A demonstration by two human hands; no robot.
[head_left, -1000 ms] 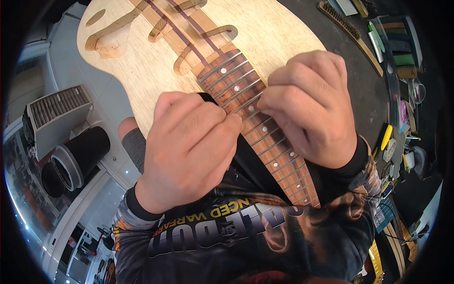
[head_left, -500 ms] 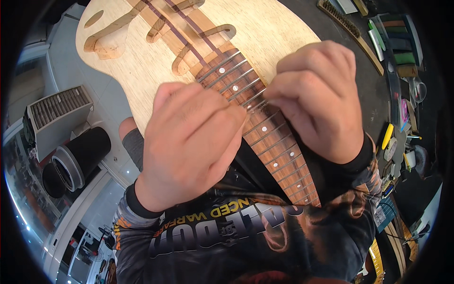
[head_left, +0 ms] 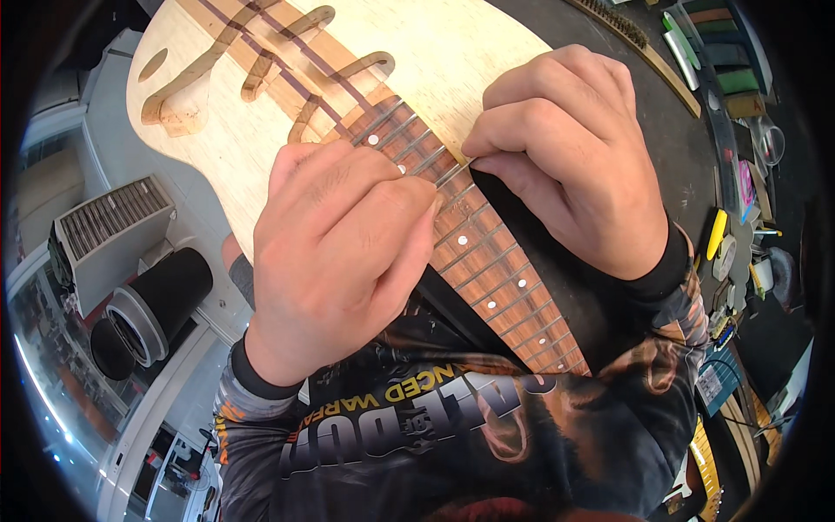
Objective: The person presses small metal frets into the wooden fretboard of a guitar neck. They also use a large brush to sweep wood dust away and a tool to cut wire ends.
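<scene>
An unfinished guitar with a pale wooden body lies before me, its dark brown fretboard running down toward my chest. Metal frets and white dot inlays show along the board. Over the board's left edge, my left hand is closed, its fingertips bent under and mostly hidden. My right hand pinches thumb and forefinger together at the opposite edge, beside a metal fret that spans the gap between both hands. Whatever either hand grips is too small or hidden to make out. Small specks lie on the wood below that fret.
On the dark bench to the right are a long wooden-handled brush, a yellow-handled tool and several other tools. A black cylinder with a grey ring stands at the left, beside a slatted grey box.
Both hands have moved a little up the fretboard toward the body, the right one also leftward. The guitar sits slightly further left in view. Both hands remain closed.
</scene>
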